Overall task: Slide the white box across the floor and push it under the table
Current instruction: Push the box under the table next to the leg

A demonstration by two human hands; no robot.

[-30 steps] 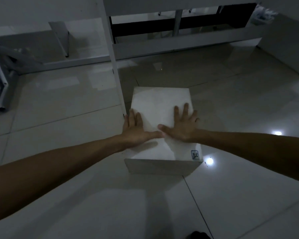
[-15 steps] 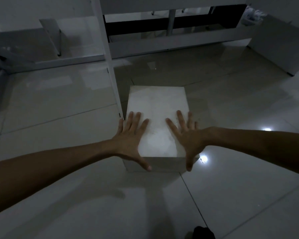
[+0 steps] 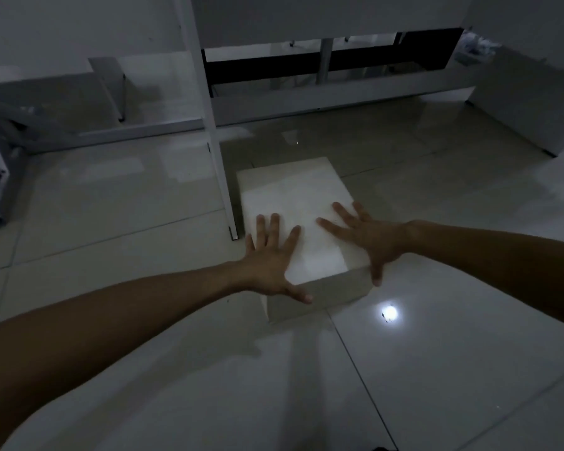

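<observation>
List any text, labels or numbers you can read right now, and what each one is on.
None can be read in the head view.
White box: its visible top and near side show no print or sticker; the left hand and right hand cover the near corners.
Table leg and floor: no markings; the bright spot is only a light reflection.

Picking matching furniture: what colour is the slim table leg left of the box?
White, seen in the head view: the thin square metal table leg.
</observation>
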